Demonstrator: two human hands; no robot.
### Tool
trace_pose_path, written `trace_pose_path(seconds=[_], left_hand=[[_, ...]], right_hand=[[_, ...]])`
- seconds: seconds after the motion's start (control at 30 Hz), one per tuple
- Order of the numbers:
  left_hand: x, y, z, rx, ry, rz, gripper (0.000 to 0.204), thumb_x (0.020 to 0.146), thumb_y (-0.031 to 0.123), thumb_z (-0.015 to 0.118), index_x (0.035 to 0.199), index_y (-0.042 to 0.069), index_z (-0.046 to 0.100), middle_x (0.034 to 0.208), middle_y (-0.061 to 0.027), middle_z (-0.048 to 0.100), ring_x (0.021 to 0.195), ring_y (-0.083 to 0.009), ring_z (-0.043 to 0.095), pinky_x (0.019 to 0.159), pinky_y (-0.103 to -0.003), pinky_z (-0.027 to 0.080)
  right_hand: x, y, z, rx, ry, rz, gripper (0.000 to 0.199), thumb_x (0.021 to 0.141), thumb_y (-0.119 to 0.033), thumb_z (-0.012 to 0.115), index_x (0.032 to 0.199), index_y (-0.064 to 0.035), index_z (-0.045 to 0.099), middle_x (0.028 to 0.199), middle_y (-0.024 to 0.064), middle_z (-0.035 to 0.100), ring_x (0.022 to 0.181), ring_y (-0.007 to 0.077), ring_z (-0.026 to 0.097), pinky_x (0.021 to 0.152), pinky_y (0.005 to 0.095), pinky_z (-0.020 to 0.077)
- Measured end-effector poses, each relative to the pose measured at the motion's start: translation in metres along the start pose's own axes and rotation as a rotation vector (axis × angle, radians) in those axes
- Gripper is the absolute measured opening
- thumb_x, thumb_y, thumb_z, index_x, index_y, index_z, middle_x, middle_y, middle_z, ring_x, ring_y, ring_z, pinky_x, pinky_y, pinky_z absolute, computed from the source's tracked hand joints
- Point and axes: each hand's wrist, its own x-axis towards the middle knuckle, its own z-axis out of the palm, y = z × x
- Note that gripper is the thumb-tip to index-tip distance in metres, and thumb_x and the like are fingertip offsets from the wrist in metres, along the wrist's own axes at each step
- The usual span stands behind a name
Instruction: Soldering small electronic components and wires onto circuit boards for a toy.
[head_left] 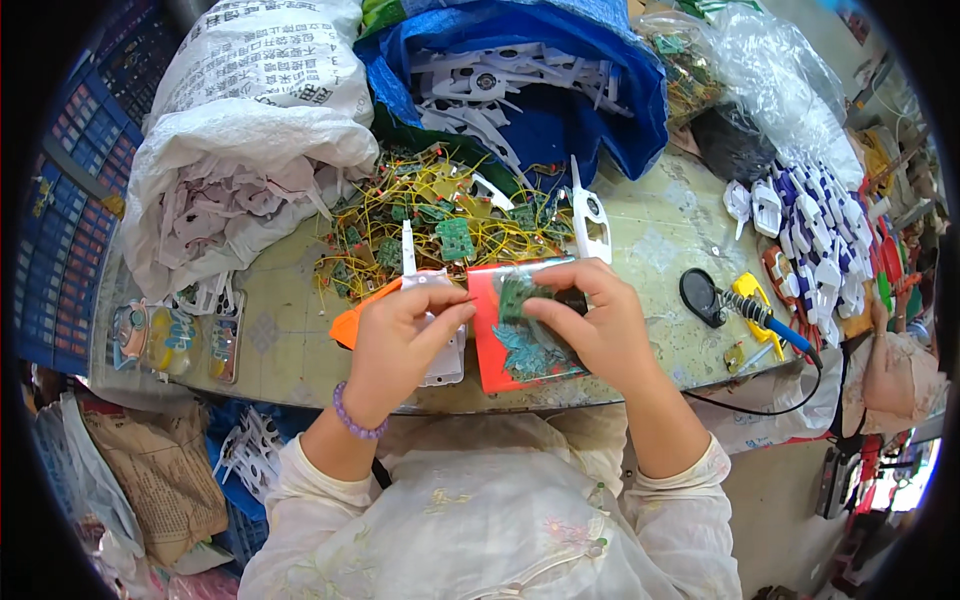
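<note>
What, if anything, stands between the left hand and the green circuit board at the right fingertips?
Nothing visible does. The left hand faces the green circuit board at the right hand across an open gap, with the red patterned pad below. A fine wire there might be too small to see.

The single view comes from the left of two wide fisheye cameras worn side by side on the person's head. It looks from above the near edge of the table, facing down and forward across it, upright and unmirrored. It is close in: the left hand and right hand, over the table's near part, lie around mid-view, with the white shirt below the table's edge. Coverage reaches the blue bag at the table's far side and the floor below its near edge, rightward.
</note>
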Motion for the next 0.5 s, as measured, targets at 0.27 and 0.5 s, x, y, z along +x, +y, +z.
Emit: trace_pose_path(seconds=[0.27, 0.5], left_hand=[[-0.020, -0.003, 0.007, 0.075, 0.019, 0.223, 0.017, 0.080, -0.003, 0.068, 0.097, -0.001, 0.070, 0.089, -0.0077, 0.065, 0.073, -0.0132, 0.063, 0.064, -0.023, 0.050], [-0.023, -0.004, 0.009, 0.105, -0.034, 0.298, 0.015, 0.078, -0.001, 0.071, 0.092, 0.001, 0.071, 0.084, -0.0053, 0.064, 0.065, -0.0100, 0.060, 0.054, -0.022, 0.046]], right_hand=[[-0.012, -0.007, 0.003, -0.391, 0.078, -0.414, 0.022, 0.068, -0.012, 0.077, 0.089, -0.0085, 0.070, 0.096, 0.0070, 0.063, 0.093, 0.0281, 0.055, 0.085, 0.0384, 0.0417], [-0.029, -0.014, 0.016, -0.338, 0.030, -0.365, 0.016, 0.071, -0.015, 0.075, 0.085, -0.0091, 0.068, 0.099, 0.0058, 0.060, 0.098, 0.0287, 0.052, 0.092, 0.0481, 0.0375]])
